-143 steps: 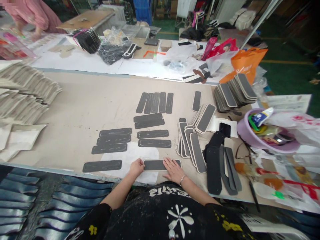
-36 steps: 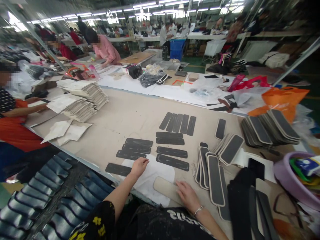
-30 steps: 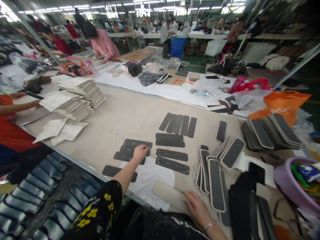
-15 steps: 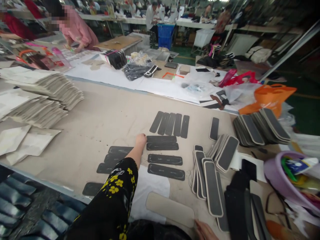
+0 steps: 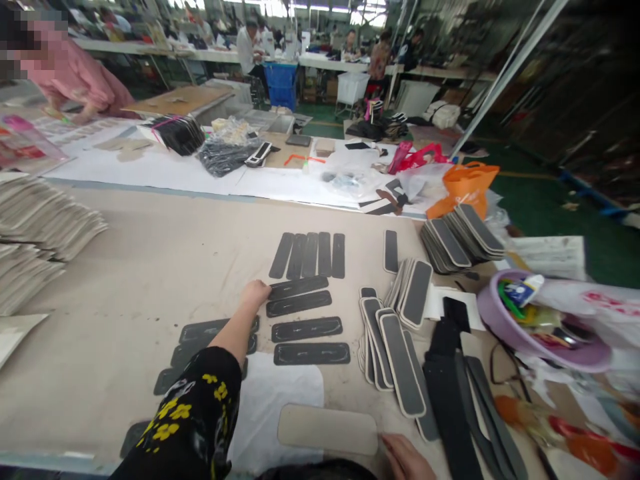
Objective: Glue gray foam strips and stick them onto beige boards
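Note:
My left hand [image 5: 254, 294] reaches forward over the table, fingers curled tight at the left end of a black strip [image 5: 300, 287], the top one of several lying flat in a column. A second strip [image 5: 299, 303] lies just below it. Close to my body rests a beige oblong piece [image 5: 327, 430], half on a white sheet [image 5: 280, 400]. My right hand [image 5: 406, 457] shows only partly at the bottom edge, fingers flat beside the beige piece's right end.
Several upright black strips [image 5: 310, 255] lie further back. Fanned padded pieces with beige rims [image 5: 395, 353] and long black straps [image 5: 450, 393] lie on the right, a dark stack [image 5: 460, 237] and purple bowl [image 5: 500, 327] beyond. Paper piles [image 5: 40, 227] sit left.
My left hand left the beige piece and stretched forward to the column of black strips. My right hand slid back to the frame's bottom edge. The beige piece now lies pale side up.

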